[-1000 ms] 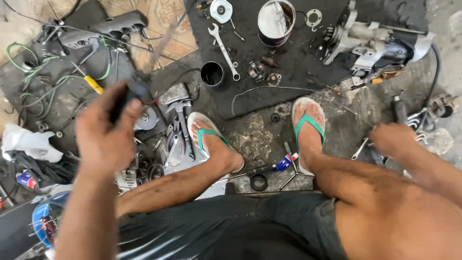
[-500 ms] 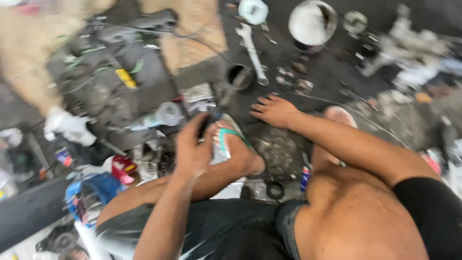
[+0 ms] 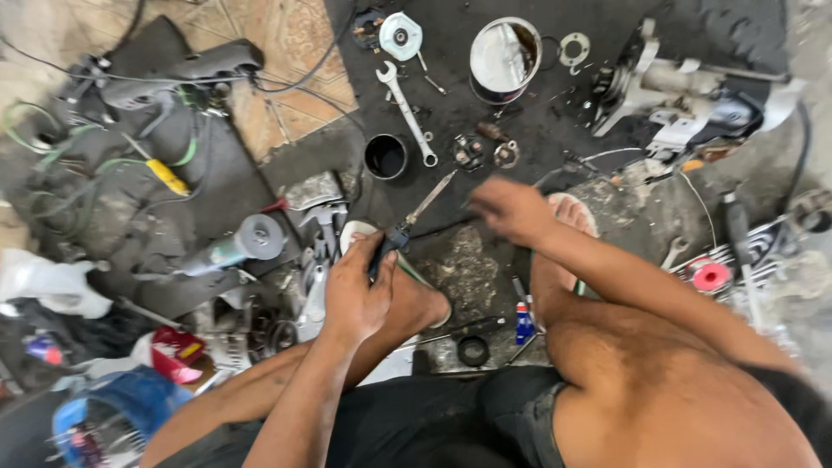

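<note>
Head view. The left hand point(image 3: 360, 295) is closed around the dark handle of a slim screwdriver with a grey metal shaft point(image 3: 414, 221), held low above the left foot, with the tip slanting up and right over the black floor mat point(image 3: 451, 95). The tool is probably light, rigid and greasy, so best gripped by its handle. The right hand point(image 3: 511, 208) hovers just beside the tip, fingers loosely curled (blurred; any hold cannot be told). Containers: a short black cylindrical cup point(image 3: 386, 156), apparently empty, and a shiny round metal tin point(image 3: 504, 59), its contents unclear.
</note>
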